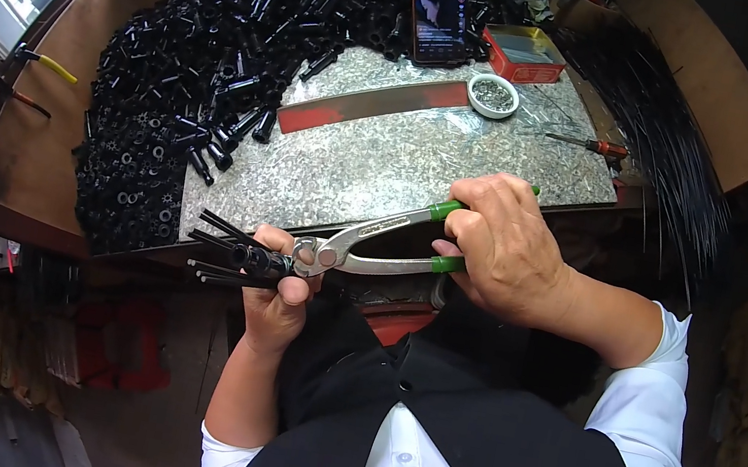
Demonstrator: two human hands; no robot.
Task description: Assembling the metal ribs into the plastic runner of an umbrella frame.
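Observation:
My left hand [272, 316] pinches a black cylindrical fitting [257, 260] in front of my body, just off the near edge of the table. Several thin black rods [223, 227] stick out leftward from around it. My right hand [506, 252] is wrapped round the green grips of a pair of end-cutting pincers [385, 227]. The pincers' round jaws meet the right end of the fitting, beside my left thumb and fingertips. What exactly the jaws bite on is too small to make out.
A speckled tabletop [345, 169] carries a heap of black tubular fittings [240, 30]. Toward the back are a flat red-and-dark bar [376, 109], a phone [438, 15], a red box [523, 72] and a white bowl [489, 112]. A screwdriver [602, 148] and long black rods [684, 148] lie at right.

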